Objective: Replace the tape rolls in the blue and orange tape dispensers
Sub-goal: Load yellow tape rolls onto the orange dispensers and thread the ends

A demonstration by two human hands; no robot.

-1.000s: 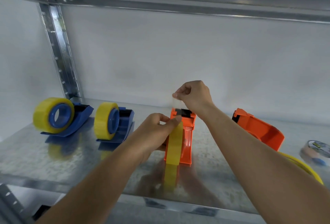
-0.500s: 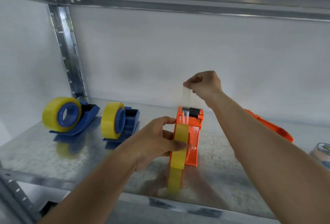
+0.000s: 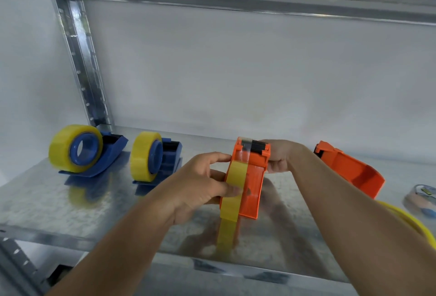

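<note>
A galvanised metal shelf (image 3: 70, 203) carries everything, with a perforated upright post (image 3: 81, 64) at its back-left corner. Toward the left end stand two blue dispensers — the left blue dispenser (image 3: 111, 154) and, just beside it, the right blue dispenser (image 3: 171, 154) — each loaded with a yellow tape roll. Near the middle, close to the front edge, stands the orange dispenser (image 3: 253, 177), its cutter end pointing to the back wall and a yellow tape roll (image 3: 233, 192) seated in its left side. The left hand (image 3: 200, 184) grips this roll, thumb laid on the yellow band and fingers curled round the dispenser's left side. The right hand (image 3: 280, 156) holds the dispenser's right side by the cutter; its fingertips are hidden behind the orange body. A second orange dispenser (image 3: 349, 168) sits apart toward the right end, no roll visible in it. At the right edge lie a loose yellow roll (image 3: 410, 222), partly hidden by the right arm, and a blurred small roll (image 3: 422, 199).
</note>
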